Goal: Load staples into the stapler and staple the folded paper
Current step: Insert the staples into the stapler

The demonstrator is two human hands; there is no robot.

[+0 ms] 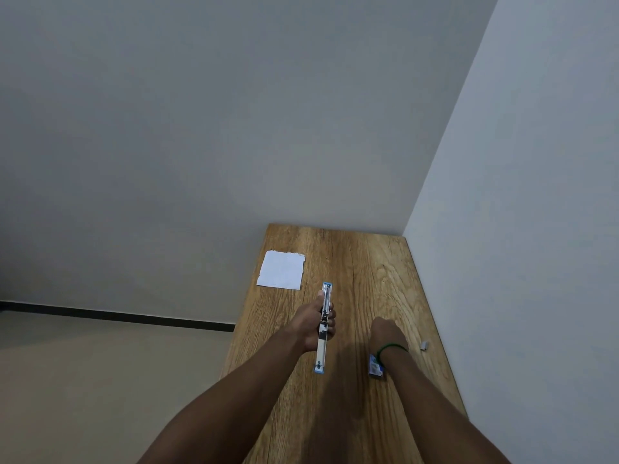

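Forearms come in from the bottom over a narrow wooden table (pixel 361 269). Small blue staple box (pixel 375 367) lies partly under the right wrist; contents not visible. Loose staple strip (pixel 424 345) sits just beside the table's right edge, against the side wall (pixel 519 229). Right hand (pixel 385 331) is seen from the back with fingers hidden, so can't tell if it holds anything. Left hand (pixel 313 321) is wrapped around the stapler (pixel 321 351), which is swung open lengthwise near the table's left edge. Bare wood lies between the hands and beyond them. Folded paper (pixel 282 270) is at the far left, its corner overhanging the edge. The far edge meets the back wall (pixel 234 128).
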